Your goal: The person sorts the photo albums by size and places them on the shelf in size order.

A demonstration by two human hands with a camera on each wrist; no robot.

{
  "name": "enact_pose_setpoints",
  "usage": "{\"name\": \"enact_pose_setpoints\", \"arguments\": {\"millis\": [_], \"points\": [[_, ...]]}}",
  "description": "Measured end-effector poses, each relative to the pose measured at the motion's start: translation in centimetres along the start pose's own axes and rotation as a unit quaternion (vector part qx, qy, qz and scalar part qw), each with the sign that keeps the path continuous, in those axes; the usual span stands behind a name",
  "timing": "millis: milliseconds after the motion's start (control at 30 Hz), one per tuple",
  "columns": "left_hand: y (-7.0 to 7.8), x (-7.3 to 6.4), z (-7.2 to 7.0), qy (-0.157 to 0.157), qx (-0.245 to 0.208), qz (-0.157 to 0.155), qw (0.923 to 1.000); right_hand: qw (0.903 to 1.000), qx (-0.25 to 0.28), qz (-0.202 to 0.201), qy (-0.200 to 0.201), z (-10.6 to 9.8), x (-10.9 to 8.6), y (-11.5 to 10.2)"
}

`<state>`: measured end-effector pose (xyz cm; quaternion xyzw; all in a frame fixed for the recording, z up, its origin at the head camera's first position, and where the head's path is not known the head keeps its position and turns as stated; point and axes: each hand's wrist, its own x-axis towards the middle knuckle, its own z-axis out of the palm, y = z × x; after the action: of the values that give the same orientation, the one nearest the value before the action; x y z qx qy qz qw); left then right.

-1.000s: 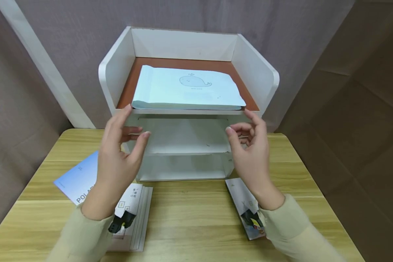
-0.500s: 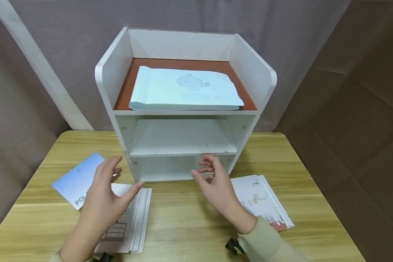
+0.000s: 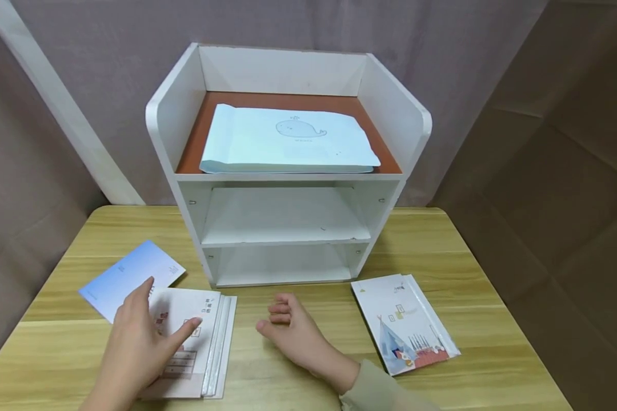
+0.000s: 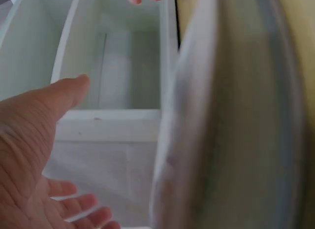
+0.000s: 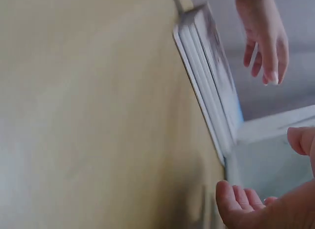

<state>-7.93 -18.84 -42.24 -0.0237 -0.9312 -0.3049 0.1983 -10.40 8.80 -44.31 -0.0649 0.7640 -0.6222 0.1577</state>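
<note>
My left hand [image 3: 139,342] hovers over a stack of books [image 3: 197,337] at the front left, thumb and fingers spread, holding nothing. In the left wrist view the thumb [image 4: 69,93] stands well apart from the fingers, beside the blurred edge of the books [image 4: 236,120]. My right hand [image 3: 298,337] is to the right of that stack, above the wooden table, its fingers loosely bent and gripping nothing. In the right wrist view the stack [image 5: 209,81] lies beyond the right fingers [image 5: 241,199], with the left hand [image 5: 266,42] above it.
A white shelf unit [image 3: 288,178] stands at the back. A pale book with a whale drawing [image 3: 293,137] lies on its top. A blue booklet [image 3: 133,274] lies partly under the left stack. Another book with a tent picture [image 3: 401,325] lies at the right of the table [image 3: 493,354].
Both hands have come down from the shelf's top front edge towards the table. The left moved over the left stack; the right moved down and left, uncovering the tent book.
</note>
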Motion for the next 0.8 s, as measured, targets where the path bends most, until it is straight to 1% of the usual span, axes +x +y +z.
{"name": "enact_pose_setpoints", "arguments": {"millis": [100,233,367,567,667,800], "points": [[-0.9,-0.4,0.2,0.007,0.009,-0.008,0.9999,0.9987,0.036,0.033,-0.017,1.0,-0.1,0.3],[-1.6,-0.9,0.6,0.003,0.027,-0.018,0.9995,0.9972,0.056,0.046,-0.017,1.8,-0.1,0.4],[-2.1,-1.4,1.0,-0.013,0.036,-0.034,0.9987,0.9944,0.084,0.058,-0.025,2.3,0.1,0.4],[-2.3,-1.9,1.7,-0.039,0.026,-0.051,0.9976,0.9869,0.133,0.081,-0.041,3.0,0.2,0.3],[-2.3,-2.2,1.9,-0.05,0.035,-0.059,0.9964,0.9862,0.138,0.082,-0.04,3.4,0.2,0.3],[-2.4,-2.4,2.2,-0.065,0.049,-0.067,0.9944,0.9884,0.127,0.075,-0.034,3.7,0.2,0.6]]}}
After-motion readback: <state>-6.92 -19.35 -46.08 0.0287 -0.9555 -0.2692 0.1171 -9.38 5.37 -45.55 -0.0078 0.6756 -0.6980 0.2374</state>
